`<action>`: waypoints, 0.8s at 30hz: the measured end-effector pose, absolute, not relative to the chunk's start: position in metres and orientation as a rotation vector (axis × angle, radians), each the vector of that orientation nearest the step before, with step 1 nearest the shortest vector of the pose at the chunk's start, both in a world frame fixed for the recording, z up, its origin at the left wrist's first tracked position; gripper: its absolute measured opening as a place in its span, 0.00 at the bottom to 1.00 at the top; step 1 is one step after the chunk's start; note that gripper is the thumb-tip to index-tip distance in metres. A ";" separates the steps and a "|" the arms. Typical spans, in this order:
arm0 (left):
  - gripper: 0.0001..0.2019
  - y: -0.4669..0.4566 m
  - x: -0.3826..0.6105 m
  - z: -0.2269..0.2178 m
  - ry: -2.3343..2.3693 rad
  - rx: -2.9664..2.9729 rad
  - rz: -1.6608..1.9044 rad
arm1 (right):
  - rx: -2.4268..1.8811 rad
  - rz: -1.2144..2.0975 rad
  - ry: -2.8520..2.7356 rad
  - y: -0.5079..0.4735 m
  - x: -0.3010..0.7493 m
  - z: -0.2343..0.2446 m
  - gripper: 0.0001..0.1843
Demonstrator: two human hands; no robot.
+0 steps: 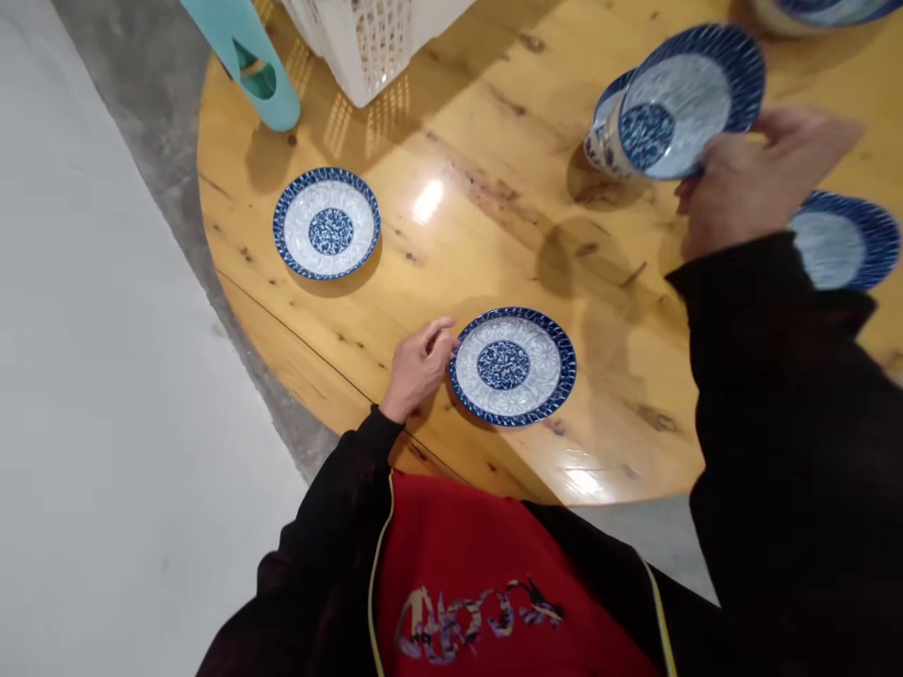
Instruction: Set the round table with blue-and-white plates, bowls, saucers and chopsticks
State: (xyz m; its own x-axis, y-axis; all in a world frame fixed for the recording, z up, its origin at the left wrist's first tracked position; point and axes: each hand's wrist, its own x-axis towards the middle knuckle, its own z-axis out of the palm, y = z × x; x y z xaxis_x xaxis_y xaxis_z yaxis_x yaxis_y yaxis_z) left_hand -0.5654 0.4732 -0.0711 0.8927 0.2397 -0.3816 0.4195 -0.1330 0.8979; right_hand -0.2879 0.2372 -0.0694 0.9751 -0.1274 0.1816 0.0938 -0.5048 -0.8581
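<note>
My right hand (754, 179) grips the lower right rim of a blue-and-white plate (695, 89), raised and tilted above the table. Partly hidden behind that plate is patterned white-and-blue crockery (596, 150), perhaps a bowl or cup. Closer to my body, a matching plate (513, 367) lies flat. My left hand (421, 367) is beside its left rim, fingers loosely bent and the fingertips at or very near the edge. Farther left lies another such plate (327, 224). Under my right forearm, one more plate (839, 240) shows in part.
The round wooden table (466, 254) has its edge curving along the left and front. A white perforated basket (373, 42) and a turquoise holder with a cut-out (258, 70) stand at the back left. Another blue-rimmed dish (811, 19) is cut off at top right.
</note>
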 end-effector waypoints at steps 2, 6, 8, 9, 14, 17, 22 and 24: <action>0.16 0.467 -0.557 -0.071 0.450 1.718 -0.145 | -2.130 -0.284 0.026 0.243 -0.344 -0.051 0.05; 0.20 0.455 -0.537 -0.071 0.280 1.725 -0.150 | -2.118 -0.072 0.063 0.250 -0.445 -0.038 0.12; 0.21 0.451 -0.530 -0.070 0.185 1.765 -0.178 | -2.116 0.034 0.116 0.249 -0.479 -0.043 0.15; 0.20 0.450 -0.528 -0.070 0.142 1.805 -0.191 | -2.118 0.070 0.132 0.247 -0.491 -0.047 0.15; 0.15 0.451 -0.527 -0.066 -0.039 2.086 -0.279 | -2.115 0.116 0.199 0.239 -0.528 -0.065 0.12; 0.15 0.451 -0.526 -0.063 -0.121 2.198 -0.339 | -2.105 0.141 0.252 0.236 -0.541 -0.070 0.13; 0.14 0.448 -0.522 -0.071 -0.220 2.255 -0.377 | -2.091 0.161 0.293 0.231 -0.559 -0.078 0.13; 0.14 0.448 -0.522 -0.076 -0.241 2.238 -0.379 | -2.090 0.165 0.298 0.230 -0.565 -0.082 0.13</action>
